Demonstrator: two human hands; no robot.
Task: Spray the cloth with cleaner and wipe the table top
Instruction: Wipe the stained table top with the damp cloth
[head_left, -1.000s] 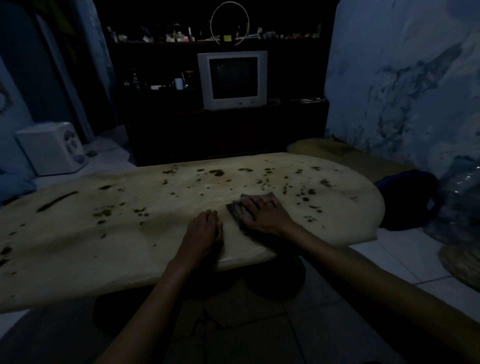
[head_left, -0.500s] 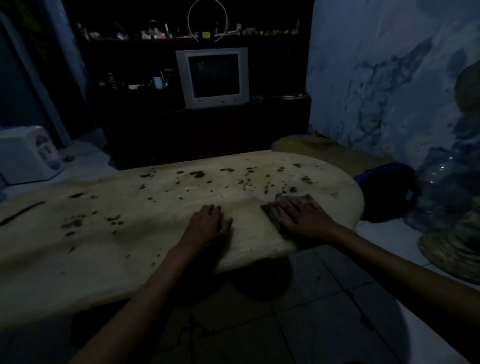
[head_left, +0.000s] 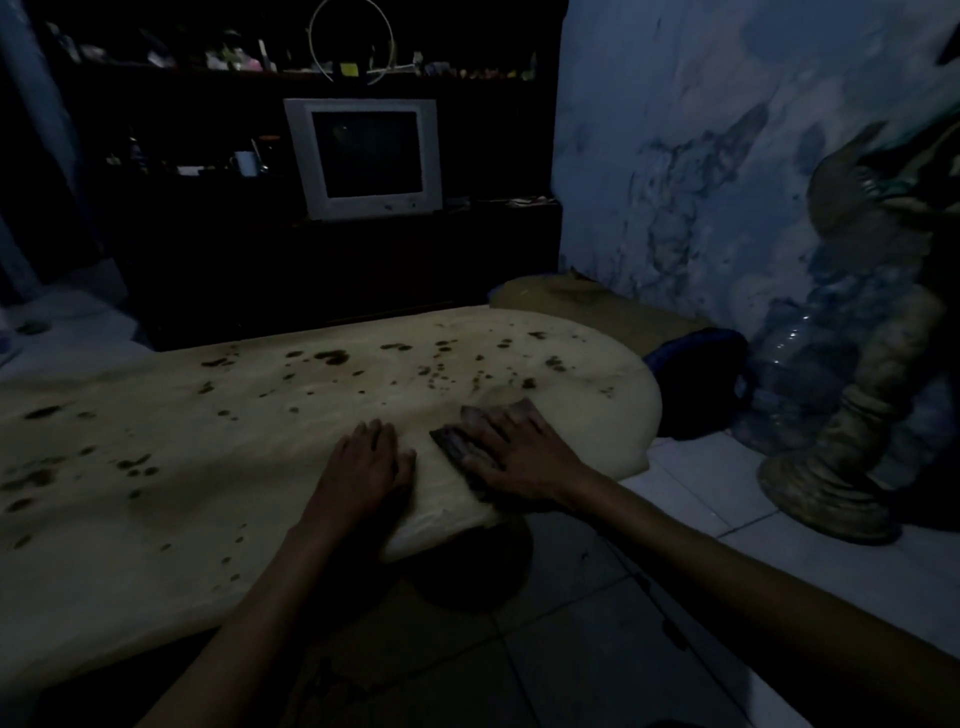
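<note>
Cloth (head_left: 457, 441) lies flat on the table top (head_left: 208, 467) near its right end, under my flat-fingered right hand (head_left: 511, 451); my left hand (head_left: 363, 467) rests flat beside it. Mid-wipe, I judge; next, sweep toward the dark spots.

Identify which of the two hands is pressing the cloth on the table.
The right hand: its flat fingers lie on the dark cloth. The left hand rests directly on the bare table.

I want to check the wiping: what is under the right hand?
Under the right hand lies a dark cloth, pressed flat on the table top. Its edges show beside the fingers. The cloth's middle and the table surface below are covered.
</note>
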